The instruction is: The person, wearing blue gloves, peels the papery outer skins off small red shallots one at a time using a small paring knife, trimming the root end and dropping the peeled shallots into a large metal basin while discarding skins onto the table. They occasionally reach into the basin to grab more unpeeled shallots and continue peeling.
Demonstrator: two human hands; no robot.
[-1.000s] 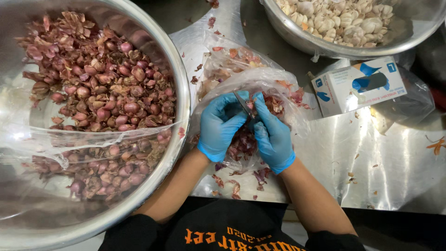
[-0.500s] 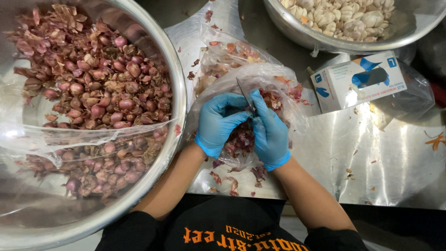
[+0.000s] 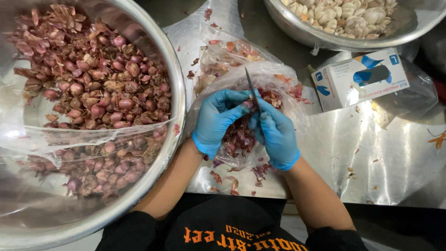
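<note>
The knife (image 3: 251, 86) now points up more than before, while both gloved hands (image 3: 246, 122) pinch one shallot (image 3: 249, 105) over the bag (image 3: 278, 76) of peels.

1. A shiny stainless-steel worktop (image 3: 371, 158) fills the scene, its brushed surface throwing back bright overhead light in pale streaks.
2. Small reddish-purple flakes of dry skin (image 3: 353, 169) lie scattered over the metal.
3. The worktop's near edge (image 3: 325, 201) runs straight across the lower part of the view; below it everything falls into dark shadow.
4. No wall, window or floor can be made out from this downward angle.
</note>
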